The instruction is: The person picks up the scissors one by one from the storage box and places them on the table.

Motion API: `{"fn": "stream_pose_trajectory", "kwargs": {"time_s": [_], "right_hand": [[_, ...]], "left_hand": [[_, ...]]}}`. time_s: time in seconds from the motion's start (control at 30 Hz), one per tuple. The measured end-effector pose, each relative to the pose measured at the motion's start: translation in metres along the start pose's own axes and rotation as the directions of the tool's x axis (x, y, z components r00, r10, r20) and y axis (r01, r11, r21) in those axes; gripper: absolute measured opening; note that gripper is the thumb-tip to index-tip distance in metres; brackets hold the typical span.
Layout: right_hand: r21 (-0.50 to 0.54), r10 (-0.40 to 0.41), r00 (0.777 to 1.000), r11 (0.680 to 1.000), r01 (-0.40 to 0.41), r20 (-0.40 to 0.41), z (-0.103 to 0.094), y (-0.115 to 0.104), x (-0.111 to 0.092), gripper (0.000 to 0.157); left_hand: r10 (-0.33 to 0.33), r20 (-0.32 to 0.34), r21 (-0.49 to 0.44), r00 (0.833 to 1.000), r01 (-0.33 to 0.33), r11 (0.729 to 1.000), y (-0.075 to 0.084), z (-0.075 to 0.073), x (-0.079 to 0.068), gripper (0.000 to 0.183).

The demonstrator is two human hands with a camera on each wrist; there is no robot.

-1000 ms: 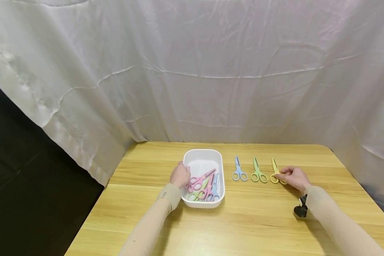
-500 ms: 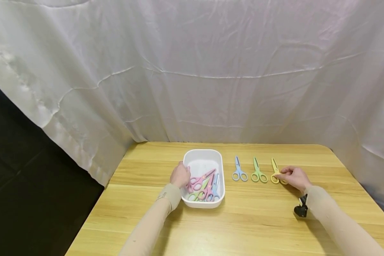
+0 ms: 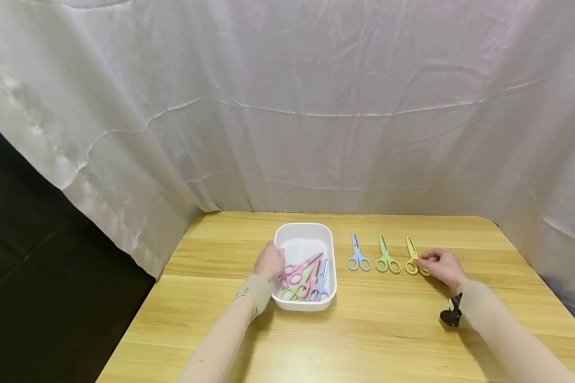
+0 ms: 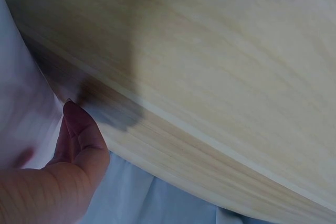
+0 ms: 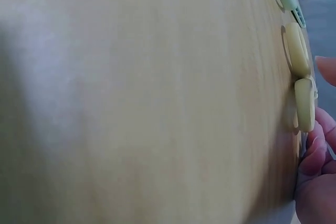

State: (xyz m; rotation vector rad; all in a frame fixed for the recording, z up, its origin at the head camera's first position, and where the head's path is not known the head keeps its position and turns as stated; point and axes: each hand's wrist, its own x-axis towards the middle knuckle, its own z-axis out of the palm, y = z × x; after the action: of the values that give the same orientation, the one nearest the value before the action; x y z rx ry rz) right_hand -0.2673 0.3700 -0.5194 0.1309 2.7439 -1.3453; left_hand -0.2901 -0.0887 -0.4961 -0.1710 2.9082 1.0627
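Observation:
On the left, my left hand (image 3: 270, 262) grips the left rim of a white plastic bin (image 3: 303, 307). Inside it lie several scissors in a loose pile, among them pink scissors (image 3: 311, 260) and blue scissors (image 3: 322, 277). The left wrist view shows the fingers (image 4: 84, 135) against the bin's wall. My right hand (image 3: 442, 266) pinches the handle end of the yellow scissors (image 3: 411, 247), which lie flat with blades pointing away. In the right wrist view, its thumb (image 5: 326, 70) and fingers are around the yellow handle loops (image 5: 304, 104).
Blue scissors (image 3: 356, 250) and green scissors (image 3: 384, 248) lie in a row left of the yellow pair, handles toward me. All rest on a wooden table (image 3: 364, 340). A pale curtain (image 3: 316, 133) hangs behind the table; a black cloth (image 3: 52, 266) is at left.
The yellow scissors have shifted very slightly to the right under my right hand. My left hand and the bin have stayed in place.

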Motion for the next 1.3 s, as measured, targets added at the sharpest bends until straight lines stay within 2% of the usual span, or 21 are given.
{"fn": "stream_pose_trajectory", "kwargs": {"time_s": [0.37,0.63,0.87,1.07,1.23,1.3], "right_hand": [[0.028,-0.013,0.997,1.0,0.015,-0.072,0.001,0.004,-0.003,0.059],[0.101,0.034,0.99,0.995,-0.021,-0.135,0.001,0.004,-0.004,0.06],[0.19,0.097,0.973,0.98,-0.057,-0.211,0.002,-0.002,-0.005,0.054],[0.206,0.055,0.954,0.978,0.008,-0.295,0.007,-0.018,-0.005,0.047],[0.21,-0.002,0.932,0.974,0.084,-0.363,0.011,-0.045,-0.006,0.03],[0.206,-0.029,0.928,0.972,0.113,-0.372,0.014,-0.058,-0.007,0.028]], "left_hand": [[-0.011,0.006,-0.003,1.0,0.011,1.0,0.002,-0.002,0.001,0.06],[-0.02,0.019,-0.014,1.0,0.021,1.0,0.004,-0.001,0.001,0.06],[-0.004,0.008,-0.014,1.0,0.004,1.0,0.003,0.001,0.002,0.059],[-0.006,0.002,-0.02,1.0,0.006,1.0,0.003,0.0,0.001,0.058],[-0.015,0.007,-0.023,1.0,0.015,1.0,0.003,-0.002,-0.001,0.058],[-0.013,0.008,-0.018,1.0,0.013,1.0,0.003,-0.002,-0.001,0.058]]}}
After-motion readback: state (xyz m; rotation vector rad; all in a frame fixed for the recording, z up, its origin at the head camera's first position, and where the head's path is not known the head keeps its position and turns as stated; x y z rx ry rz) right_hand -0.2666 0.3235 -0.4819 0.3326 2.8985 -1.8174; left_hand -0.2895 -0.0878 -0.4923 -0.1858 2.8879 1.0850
